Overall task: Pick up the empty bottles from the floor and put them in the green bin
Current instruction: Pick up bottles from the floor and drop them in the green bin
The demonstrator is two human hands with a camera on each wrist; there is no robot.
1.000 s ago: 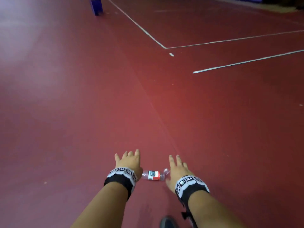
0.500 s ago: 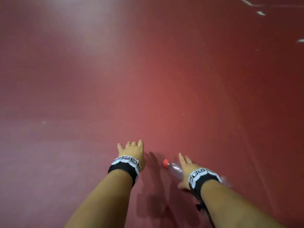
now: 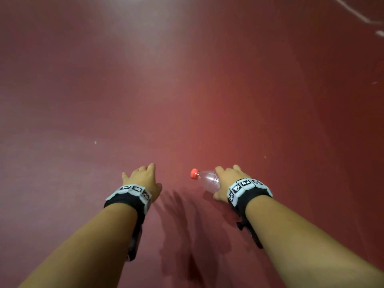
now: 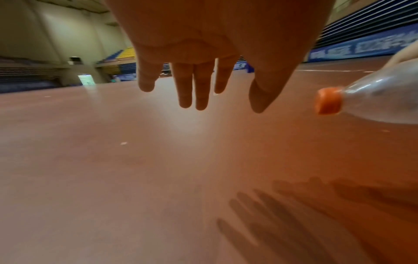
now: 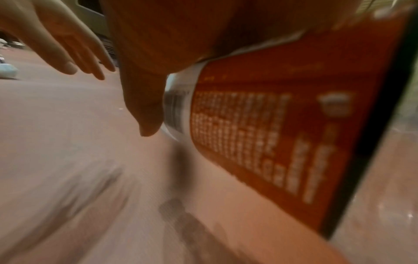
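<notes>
Wrapped round the bottle at its label, the right hand carries it clear of the floor, cap at 10 o'clock, probably bin-bound, while the left hand hangs spread and empty.

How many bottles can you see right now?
1. The bottle with the red cap is in the right hand, just above the red floor. Others may lie out of view.

Nothing here can be read. The orange label on the bottle in my right hand carries rows of white print, too blurred. The far blue banner has pale lettering, also illegible.
</notes>
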